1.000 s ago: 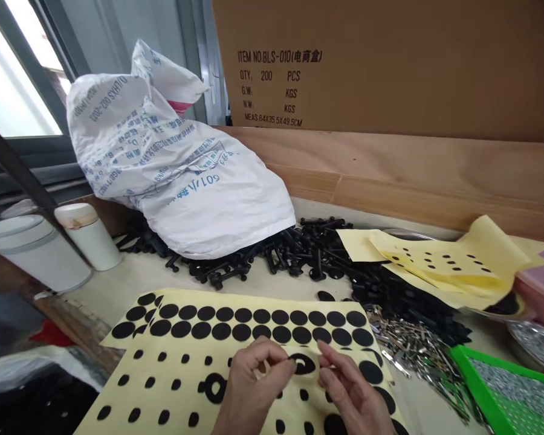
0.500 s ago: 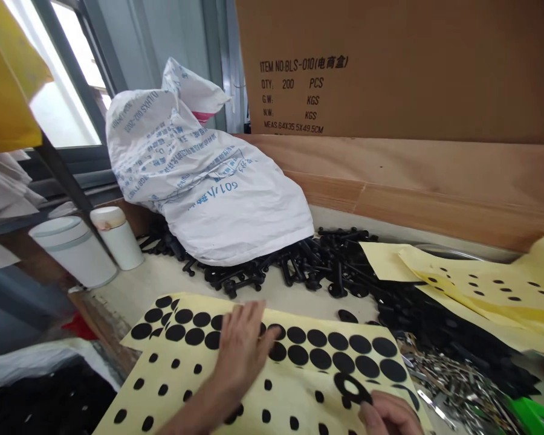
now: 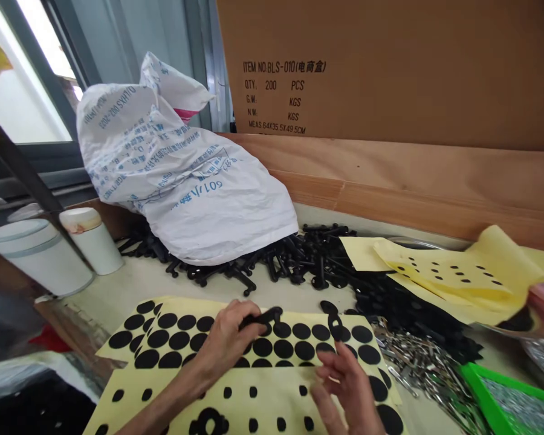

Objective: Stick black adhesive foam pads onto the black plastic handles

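My left hand (image 3: 236, 329) is closed around a slim black plastic handle-like part (image 3: 266, 317) with a small knob at its far end, held over the yellow sheet. On the right, my right hand (image 3: 344, 386) has its fingers loosely apart, with nothing visible in them. Just beyond its fingertips is a black piece with a hole (image 3: 335, 327); whether they touch it I cannot tell. Under both hands lie yellow backing sheets (image 3: 176, 380) with rows of black round stickers (image 3: 283, 349) and small black dots. Another black ring-shaped piece (image 3: 208, 421) rests at the front, partly cut off.
A white woven sack (image 3: 217, 199) lies on a heap of black plastic parts (image 3: 294, 260). Metal pieces (image 3: 421, 356) and a green tray (image 3: 489, 396) are at right. White canisters (image 3: 40, 257) stand left. A cardboard box (image 3: 390, 78) is behind.
My left hand now grips a black handle-like part. The black ring-shaped piece has left my right hand and is farther forward, while that hand has opened. The view has shifted right.
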The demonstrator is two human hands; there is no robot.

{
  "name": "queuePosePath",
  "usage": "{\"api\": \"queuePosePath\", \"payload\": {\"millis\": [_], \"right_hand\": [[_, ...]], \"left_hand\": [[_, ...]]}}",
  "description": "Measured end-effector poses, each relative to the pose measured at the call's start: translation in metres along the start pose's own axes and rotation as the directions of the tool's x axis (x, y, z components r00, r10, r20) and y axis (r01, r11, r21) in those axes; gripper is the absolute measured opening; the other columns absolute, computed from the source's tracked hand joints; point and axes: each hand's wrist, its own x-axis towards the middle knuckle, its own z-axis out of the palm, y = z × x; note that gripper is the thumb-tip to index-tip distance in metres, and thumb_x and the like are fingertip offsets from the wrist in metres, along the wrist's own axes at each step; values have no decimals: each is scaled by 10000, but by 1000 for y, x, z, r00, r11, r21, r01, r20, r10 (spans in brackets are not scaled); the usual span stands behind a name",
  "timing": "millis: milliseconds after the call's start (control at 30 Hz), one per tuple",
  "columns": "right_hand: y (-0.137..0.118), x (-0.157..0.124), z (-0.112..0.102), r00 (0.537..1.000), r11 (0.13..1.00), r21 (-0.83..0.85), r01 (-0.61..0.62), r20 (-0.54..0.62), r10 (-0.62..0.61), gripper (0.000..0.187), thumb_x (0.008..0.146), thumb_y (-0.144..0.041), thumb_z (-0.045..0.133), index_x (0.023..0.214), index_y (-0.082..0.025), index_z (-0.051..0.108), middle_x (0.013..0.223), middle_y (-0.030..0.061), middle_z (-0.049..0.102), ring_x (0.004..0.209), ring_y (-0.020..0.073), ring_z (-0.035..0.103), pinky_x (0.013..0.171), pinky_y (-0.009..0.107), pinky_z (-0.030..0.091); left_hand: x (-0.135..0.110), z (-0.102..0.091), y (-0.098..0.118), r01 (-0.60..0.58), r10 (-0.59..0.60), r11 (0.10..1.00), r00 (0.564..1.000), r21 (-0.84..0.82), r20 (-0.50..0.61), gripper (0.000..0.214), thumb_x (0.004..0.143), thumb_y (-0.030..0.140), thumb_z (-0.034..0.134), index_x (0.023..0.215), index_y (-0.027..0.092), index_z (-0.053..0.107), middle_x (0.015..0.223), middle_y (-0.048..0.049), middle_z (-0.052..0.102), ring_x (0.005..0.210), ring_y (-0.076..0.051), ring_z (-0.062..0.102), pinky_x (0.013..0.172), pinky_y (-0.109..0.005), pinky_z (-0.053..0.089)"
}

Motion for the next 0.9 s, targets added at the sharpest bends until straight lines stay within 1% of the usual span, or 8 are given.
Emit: {"api": "queuePosePath", "payload": {"millis": [100, 267, 367, 433, 533, 700, 767, 900], "right_hand": [[-12, -2, 8, 991, 992, 115, -43, 133, 28, 721, 738, -509, 663, 1350, -256, 378, 1067, 88, 609, 793, 206, 580, 636, 318, 472], [-33, -2, 14, 983, 959, 235, -160, 125, 134, 606, 774, -343, 665, 1309, -273, 391, 851, 2, 612, 615, 132, 565, 579, 257, 477], [-41, -10, 19, 993, 992, 84, -98, 71, 92, 626, 780, -296, 634, 1346, -244, 371, 769, -19, 626, 608, 141, 569, 593, 259, 474], [-44, -17, 21, 996, 998, -40, -51, 66, 54, 639, 786, -306, 621, 1369, -227, 373, 755, -13, 661, 638, 161, 603, 640, 282, 478], [-48, -22, 18, 995, 997, -37, -66, 73, 68, 589, 790, -377, 615, 1328, -221, 434, 829, 24, 707, 760, 201, 647, 714, 309, 479], [-43, 0, -6, 972, 974, 29, -226, 64, 224, 269, 769, -490, 644, 771, -224, 602, 650, -16, 553, 587, 151, 477, 571, 262, 397], [-36, 8, -15, 942, 953, 52, -299, 178, 286, 323, 769, -499, 649, 641, -215, 564, 550, -43, 430, 534, 131, 380, 532, 255, 338], [-24, 10, -18, 853, 890, 73, -450, 331, 404, 375, 749, -530, 662, 601, -201, 558, 533, -38, 408, 548, 132, 355, 544, 261, 302]], "left_hand": [[-22, 7, 31, -132, 146, 975, 987, -180, 71, 130, 839, 114, 541, 850, 211, 626, 809, -21, 656, 787, -184, 584, 694, -275, 469], [-51, 40, 44, -257, 231, 962, 945, -90, -231, 265, 828, 72, 517, 1046, 171, 629, 1019, -112, 668, 902, -242, 597, 800, -356, 464], [-61, 57, 42, -187, 133, 970, 943, -157, -306, 254, 815, 99, 549, 1028, 187, 655, 905, -87, 691, 796, -229, 618, 726, -331, 471], [-63, 60, 44, -5, -94, 921, 967, -391, -235, 156, 808, 138, 571, 892, 198, 687, 774, -54, 678, 692, -198, 612, 624, -282, 463], [-60, 50, 50, 319, -443, 568, 895, -759, 44, 63, 765, 224, 659, 801, 194, 701, 686, -25, 660, 652, -178, 601, 586, -251, 452], [-51, 30, 46, 390, -526, -153, 746, -908, 409, 234, 774, 271, 685, 975, 151, 686, 928, -100, 709, 843, -216, 636, 709, -307, 499], [-50, 29, 41, 363, -523, -274, 721, -891, 455, 200, 788, 229, 679, 969, 143, 681, 937, -112, 712, 876, -216, 644, 754, -324, 506], [-52, 33, 39, 377, -465, -279, 752, -883, 467, 181, 808, 212, 674, 980, 158, 682, 920, -95, 720, 848, -191, 658, 761, -304, 515]]}}
